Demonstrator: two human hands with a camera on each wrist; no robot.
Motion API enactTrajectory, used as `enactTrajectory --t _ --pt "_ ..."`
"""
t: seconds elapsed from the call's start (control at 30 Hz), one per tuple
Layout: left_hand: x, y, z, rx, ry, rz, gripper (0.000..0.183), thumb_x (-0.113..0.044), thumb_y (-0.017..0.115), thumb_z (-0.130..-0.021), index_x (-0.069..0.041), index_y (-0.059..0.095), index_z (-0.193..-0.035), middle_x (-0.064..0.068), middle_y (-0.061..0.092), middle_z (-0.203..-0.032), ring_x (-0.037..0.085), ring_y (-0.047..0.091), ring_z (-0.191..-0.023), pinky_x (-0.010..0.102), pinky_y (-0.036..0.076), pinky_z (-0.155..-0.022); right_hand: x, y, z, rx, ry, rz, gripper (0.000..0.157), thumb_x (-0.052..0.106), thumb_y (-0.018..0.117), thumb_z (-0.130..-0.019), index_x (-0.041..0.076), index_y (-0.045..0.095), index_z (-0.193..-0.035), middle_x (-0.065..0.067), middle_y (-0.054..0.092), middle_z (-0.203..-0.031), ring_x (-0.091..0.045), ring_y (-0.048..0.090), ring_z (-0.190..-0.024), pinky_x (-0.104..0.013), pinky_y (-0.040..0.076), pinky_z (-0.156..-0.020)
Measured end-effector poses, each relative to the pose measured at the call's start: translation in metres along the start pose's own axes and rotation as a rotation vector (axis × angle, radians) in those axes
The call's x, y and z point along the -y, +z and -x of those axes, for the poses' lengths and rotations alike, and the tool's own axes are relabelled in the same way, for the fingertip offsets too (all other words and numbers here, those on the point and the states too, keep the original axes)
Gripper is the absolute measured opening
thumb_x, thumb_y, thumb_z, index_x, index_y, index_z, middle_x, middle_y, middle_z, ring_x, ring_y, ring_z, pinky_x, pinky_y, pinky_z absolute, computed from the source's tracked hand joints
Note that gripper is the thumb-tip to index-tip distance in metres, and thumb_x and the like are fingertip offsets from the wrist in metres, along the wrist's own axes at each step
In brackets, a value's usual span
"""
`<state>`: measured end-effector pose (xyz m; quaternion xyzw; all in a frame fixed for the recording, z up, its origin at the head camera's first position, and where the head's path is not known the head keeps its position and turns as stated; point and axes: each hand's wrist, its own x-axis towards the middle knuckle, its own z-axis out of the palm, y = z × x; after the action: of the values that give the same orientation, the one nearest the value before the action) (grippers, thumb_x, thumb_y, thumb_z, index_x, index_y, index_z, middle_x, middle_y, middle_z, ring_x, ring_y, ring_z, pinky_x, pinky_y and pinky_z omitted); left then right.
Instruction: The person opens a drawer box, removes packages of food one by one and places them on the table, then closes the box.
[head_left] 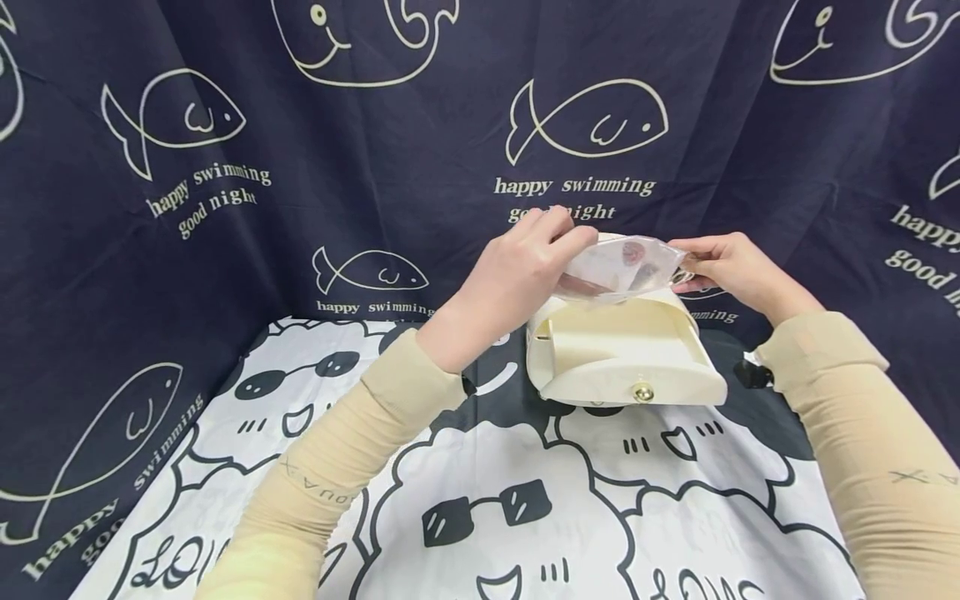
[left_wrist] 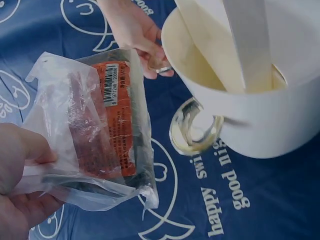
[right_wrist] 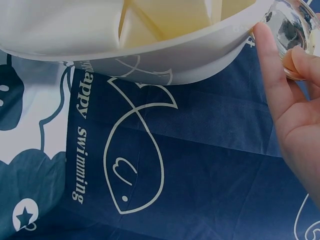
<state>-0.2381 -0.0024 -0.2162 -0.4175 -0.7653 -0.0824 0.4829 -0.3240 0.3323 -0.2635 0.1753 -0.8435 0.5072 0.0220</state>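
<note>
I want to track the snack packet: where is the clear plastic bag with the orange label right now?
In the head view the clear plastic bag is held up by the left hand, just above the cream handbag at table centre.

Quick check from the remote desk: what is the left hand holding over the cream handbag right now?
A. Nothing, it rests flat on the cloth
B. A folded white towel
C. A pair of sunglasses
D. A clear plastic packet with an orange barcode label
D. The left hand pinches a clear plastic packet with an orange barcode label just above the open cream handbag, while the right hand holds a metal ring at the handbag's far side.
</note>
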Motion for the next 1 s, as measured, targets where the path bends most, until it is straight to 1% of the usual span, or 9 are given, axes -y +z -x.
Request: enactTrajectory --t 0.07,0.13,0.23,0.3,0.37,0.5,0.7,0.83,1.0 --pt "0.005 -0.002 0.002 -0.024 0.005 -0.007 0.026 0.003 0.048 -0.089 -0.014 0.064 -0.101 0.001 0.054 -0.086 0.02 0.052 -0.078 0.027 0.05 -0.06 0.0 0.001 0.0 -0.001 0.001 0.002 0.035 0.001 0.054 -0.092 0.031 0.066 -0.104 0.014 0.067 -0.091 -0.012 0.07 -0.072 -0.027 0.056 -0.068" --pt "0.009 -0.004 0.005 -0.046 0.013 -0.013 0.029 0.004 0.046 -0.089 -0.014 0.065 -0.101 0.001 0.054 -0.086 0.019 0.051 -0.077 0.027 0.05 -0.059 -0.001 0.0 0.0 0.006 -0.006 0.004 0.033 0.002 0.055 -0.092 0.029 0.067 -0.106 0.013 0.068 -0.092 -0.011 0.07 -0.073 -0.027 0.056 -0.068" --pt "0.015 -0.004 0.009 -0.079 0.018 -0.024 0.031 0.005 0.045 -0.089 -0.014 0.066 -0.101 0.001 0.055 -0.086 0.019 0.05 -0.076 0.026 0.049 -0.059 -0.001 -0.001 0.0 0.039 -0.037 -0.023 0.029 -0.001 0.053 -0.092 0.013 0.067 -0.114 0.007 0.069 -0.096 -0.011 0.069 -0.08 -0.03 0.056 -0.069" --pt "0.018 -0.006 0.012 -0.095 0.022 -0.027 0.032 0.006 0.043 -0.088 -0.013 0.066 -0.101 0.001 0.054 -0.085 0.019 0.049 -0.076 0.026 0.049 -0.058 -0.001 -0.001 -0.001 0.063 -0.056 -0.041 0.028 -0.002 0.052 -0.092 0.0 0.063 -0.118 0.004 0.07 -0.098 -0.011 0.069 -0.086 -0.032 0.055 -0.07" --pt "0.022 -0.007 0.015 -0.109 0.03 -0.028 0.033 0.007 0.042 -0.088 -0.013 0.065 -0.1 0.002 0.054 -0.086 0.019 0.049 -0.076 0.027 0.049 -0.059 0.0 -0.001 -0.001 0.077 -0.066 -0.045 0.028 -0.002 0.052 -0.093 -0.007 0.058 -0.12 0.002 0.07 -0.099 -0.011 0.069 -0.088 -0.034 0.055 -0.071" --pt "0.031 -0.012 0.024 -0.127 0.029 -0.023 0.035 0.01 0.041 -0.086 -0.011 0.066 -0.101 0.004 0.054 -0.085 0.021 0.048 -0.076 0.027 0.049 -0.061 0.002 0.0 -0.003 0.078 -0.054 -0.029 0.029 -0.001 0.053 -0.092 -0.007 0.058 -0.12 0.001 0.07 -0.1 -0.012 0.069 -0.088 -0.034 0.055 -0.071" --pt "0.044 -0.013 0.038 -0.139 0.012 -0.037 0.032 0.009 0.043 -0.087 -0.01 0.065 -0.099 0.005 0.055 -0.085 0.022 0.048 -0.075 0.029 0.049 -0.06 0.002 -0.001 -0.005 0.076 -0.05 -0.026 0.029 -0.004 0.052 -0.092 -0.008 0.057 -0.12 -0.002 0.071 -0.101 -0.013 0.069 -0.088 -0.034 0.055 -0.071" --pt "0.053 -0.009 0.049 -0.129 0.009 -0.048 0.03 0.01 0.044 -0.086 -0.009 0.064 -0.098 0.007 0.054 -0.084 0.023 0.048 -0.074 0.03 0.049 -0.059 0.001 -0.001 -0.005 0.077 -0.062 -0.035 0.028 -0.006 0.051 -0.092 -0.008 0.058 -0.119 -0.004 0.071 -0.1 -0.014 0.069 -0.089 -0.034 0.055 -0.07" --pt "0.064 -0.003 0.062 -0.092 -0.002 -0.068 0.03 0.011 0.044 -0.086 -0.008 0.063 -0.099 0.007 0.053 -0.084 0.024 0.048 -0.073 0.031 0.049 -0.059 0.0 -0.001 -0.005 0.097 -0.092 -0.069 0.028 -0.005 0.051 -0.092 -0.01 0.058 -0.118 -0.005 0.071 -0.1 -0.014 0.069 -0.09 -0.034 0.055 -0.07"
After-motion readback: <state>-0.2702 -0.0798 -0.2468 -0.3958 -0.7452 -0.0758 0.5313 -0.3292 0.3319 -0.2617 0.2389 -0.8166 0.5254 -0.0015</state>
